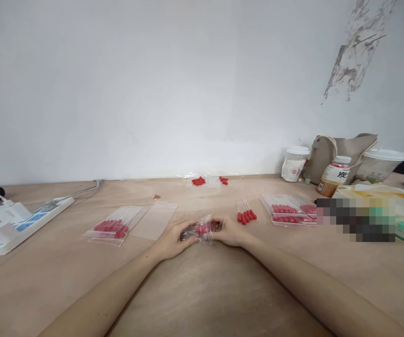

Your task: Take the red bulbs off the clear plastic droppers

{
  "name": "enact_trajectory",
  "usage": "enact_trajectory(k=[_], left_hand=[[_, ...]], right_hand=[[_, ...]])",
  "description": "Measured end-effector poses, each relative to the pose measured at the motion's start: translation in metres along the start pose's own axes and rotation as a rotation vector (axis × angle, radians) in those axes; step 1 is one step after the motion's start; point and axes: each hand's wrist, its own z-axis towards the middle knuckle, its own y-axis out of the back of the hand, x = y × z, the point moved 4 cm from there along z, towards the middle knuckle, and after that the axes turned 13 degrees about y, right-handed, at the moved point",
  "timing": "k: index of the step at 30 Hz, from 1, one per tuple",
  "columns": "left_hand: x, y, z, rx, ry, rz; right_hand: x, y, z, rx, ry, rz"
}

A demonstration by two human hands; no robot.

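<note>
Head view: my left hand point(173, 239) curls around and my right hand point(229, 230) pinches a glossy, crinkled clear plastic bag point(208, 238) with rounded red bulbs point(203, 229) inside, directly between them. Left of this bag lie a filled zip bag point(112, 226) and a smooth, flat sleeve point(155, 220); right of it, thin-stemmed droppers point(246, 215), then packed pouches point(289, 213); beyond it, a red-tipped pile point(198, 181) near the wall point(173, 93).
</note>
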Motion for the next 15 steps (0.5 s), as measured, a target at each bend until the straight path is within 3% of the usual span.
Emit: enact_trajectory(k=[9,15], left_hand=[[0.000,-0.003,0.000,0.028,-0.008,0.042],[-0.002,-0.001,0.000,-0.022,-0.031,0.071]], right_hand=[[-0.010,0.021,-0.011,-0.014,-0.138,-0.035],[0.003,0.017,-0.011,0.080,-0.061,-0.100]])
